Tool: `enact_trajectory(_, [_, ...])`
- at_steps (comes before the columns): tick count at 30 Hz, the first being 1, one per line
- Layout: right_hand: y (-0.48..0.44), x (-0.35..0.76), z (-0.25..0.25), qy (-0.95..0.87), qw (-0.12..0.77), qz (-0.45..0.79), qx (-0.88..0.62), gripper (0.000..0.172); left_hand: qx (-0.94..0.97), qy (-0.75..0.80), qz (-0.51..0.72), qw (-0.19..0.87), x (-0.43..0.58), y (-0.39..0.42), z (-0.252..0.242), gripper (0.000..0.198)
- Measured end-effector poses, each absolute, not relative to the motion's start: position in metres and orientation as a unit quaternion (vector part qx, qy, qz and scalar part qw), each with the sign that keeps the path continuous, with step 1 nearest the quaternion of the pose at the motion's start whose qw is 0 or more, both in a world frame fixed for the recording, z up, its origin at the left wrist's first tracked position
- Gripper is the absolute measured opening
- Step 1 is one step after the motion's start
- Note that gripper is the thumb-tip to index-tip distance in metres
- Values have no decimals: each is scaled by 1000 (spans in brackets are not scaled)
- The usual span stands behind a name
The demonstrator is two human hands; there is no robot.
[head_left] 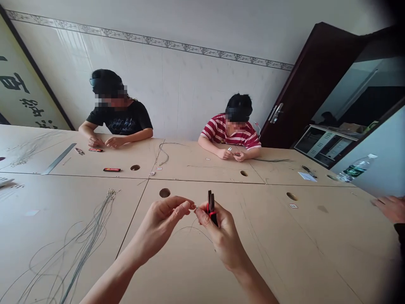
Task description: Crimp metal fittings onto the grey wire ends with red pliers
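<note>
Over the near table, my left hand [166, 219] pinches a tiny thing between thumb and forefinger; it is too small to name. Close against it, my right hand [226, 234] has its thumb and finger at the same tiny piece. Black pliers with red-edged handles [211, 204] are tucked in that right hand, jaws pointing up and slightly apart. A thin wire [200, 229] curves below the two hands; where its ends go is hidden. To the left lies a bundle of long grey wires [90, 236], its gathered ends bearing small metal bits.
Across the table sit a person in black [126, 120] and a person in stripes [234, 135], both handling small things. A water bottle [357, 168] stands at right, near another person's hand [390, 208]. Round holes, like this one [165, 193], pierce the tabletop [278, 261].
</note>
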State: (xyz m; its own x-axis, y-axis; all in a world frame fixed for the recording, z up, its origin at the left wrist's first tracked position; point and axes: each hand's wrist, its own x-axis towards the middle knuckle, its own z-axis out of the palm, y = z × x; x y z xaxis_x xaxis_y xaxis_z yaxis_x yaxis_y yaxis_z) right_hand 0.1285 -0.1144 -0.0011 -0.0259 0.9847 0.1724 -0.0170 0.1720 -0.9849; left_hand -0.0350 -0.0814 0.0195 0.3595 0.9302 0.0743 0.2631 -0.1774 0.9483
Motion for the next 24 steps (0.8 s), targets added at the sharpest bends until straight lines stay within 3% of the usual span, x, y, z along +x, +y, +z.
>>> enact_trajectory(8, [-122,136,-11,-546,527,473,-449,29,633,385,401,539,-20,-91,10,27])
enact_trajectory(15, [-121,147,-9,-543,542,478,-428,19,609,384,449,528,-11,-95,14,23])
enact_trajectory(24, [-119,138,-6,-539,552,450,-449,22,619,385,460,507,-15,-90,12,24])
